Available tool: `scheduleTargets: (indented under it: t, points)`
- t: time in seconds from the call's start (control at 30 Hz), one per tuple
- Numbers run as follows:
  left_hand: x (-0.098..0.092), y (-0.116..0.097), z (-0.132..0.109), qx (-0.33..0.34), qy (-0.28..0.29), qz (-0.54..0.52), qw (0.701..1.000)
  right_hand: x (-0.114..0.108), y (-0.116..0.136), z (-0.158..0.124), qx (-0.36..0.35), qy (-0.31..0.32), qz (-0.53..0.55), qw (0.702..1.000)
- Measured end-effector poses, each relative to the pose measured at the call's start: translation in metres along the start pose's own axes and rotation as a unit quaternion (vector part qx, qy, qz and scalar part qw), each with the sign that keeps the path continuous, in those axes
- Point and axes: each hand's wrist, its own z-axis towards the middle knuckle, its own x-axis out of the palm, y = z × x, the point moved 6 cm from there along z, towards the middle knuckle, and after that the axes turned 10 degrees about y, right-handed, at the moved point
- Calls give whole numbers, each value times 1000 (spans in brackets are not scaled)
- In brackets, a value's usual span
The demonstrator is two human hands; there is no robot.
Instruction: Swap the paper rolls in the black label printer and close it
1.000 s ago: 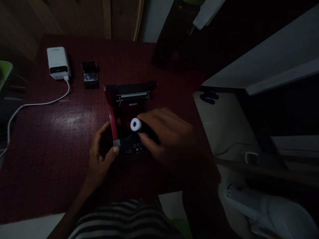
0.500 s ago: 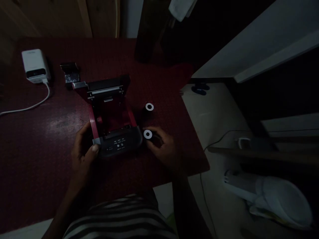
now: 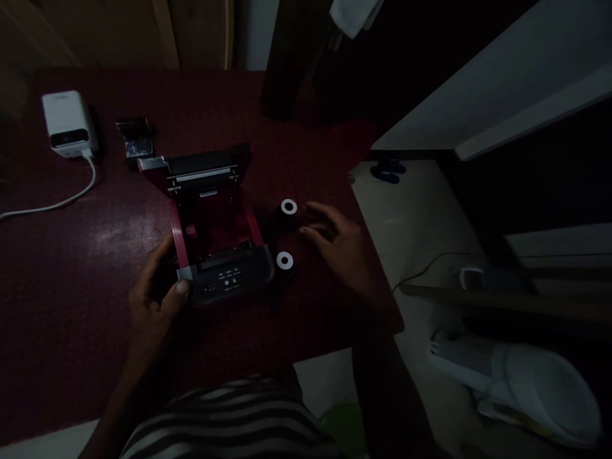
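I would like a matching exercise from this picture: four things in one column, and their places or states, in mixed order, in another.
Column one
1. left hand
2. right hand
3. red-and-black device
4. white box

Column two
A. has its lid raised
B. holds nothing, with fingers parted beside the farther roll
C. has a white cable plugged in
D. has its thumb on a front corner of the device

Right pairs: 1-D, 2-B, 3-A, 4-C
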Motion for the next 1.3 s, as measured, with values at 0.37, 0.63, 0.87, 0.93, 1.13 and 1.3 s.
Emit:
scheduleTargets:
  t: [0.37,0.63,0.87,0.93,1.13,1.3]
  points:
    - [-2,-10,1,15,30,45,998,14,15,30,-61,19,-43,997]
    - [-3,-6,2,13,39,43,998,-2,146,-13,-233,84,-137,959]
    - [-2,-4,2,39,53,40,997,102,168,13,-253,256,-398,844]
    - [-2,-2,2,33,57,35,997,119,166,22,-214,266,-449,826]
    - [-1,-4,2,34,58,27,997,137,161,37,-166,284,-482,812]
    - [0,-8,3,21,63,22,998,144,151,45,-125,300,-486,811]
